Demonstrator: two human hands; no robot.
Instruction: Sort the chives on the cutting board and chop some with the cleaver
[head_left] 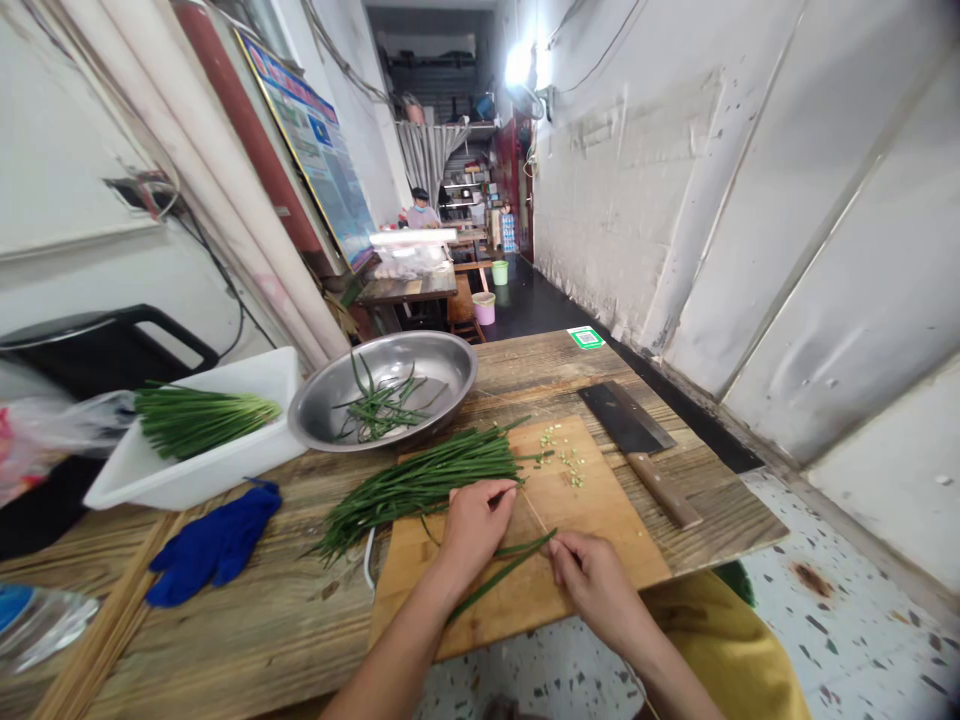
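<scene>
My right hand point(596, 575) is closed, pinching the end of some green garlic chives point(510, 572) and a thin, pale skewer point(535, 508) at the near side of the cutting board point(607, 530). The skewer slants up from these fingers toward my left fingertips. My left hand point(480, 520) is also closed in a pinch, beside the cut ends of the chive pile point(427, 475); what lies between its fingers is hidden. Small chopped pale pieces point(571, 468) are scattered on the board beyond my hands. To the right of the board rests a cleaver point(637, 445).
A steel bowl point(315, 405) with loose chives stands behind the pile. Left of it is a white tub point(191, 465) with a chive bundle. A blue glove point(214, 545), wooden sticks point(112, 620) and a plastic bottle point(45, 625) lie at left. Farther back sits a person point(421, 215).
</scene>
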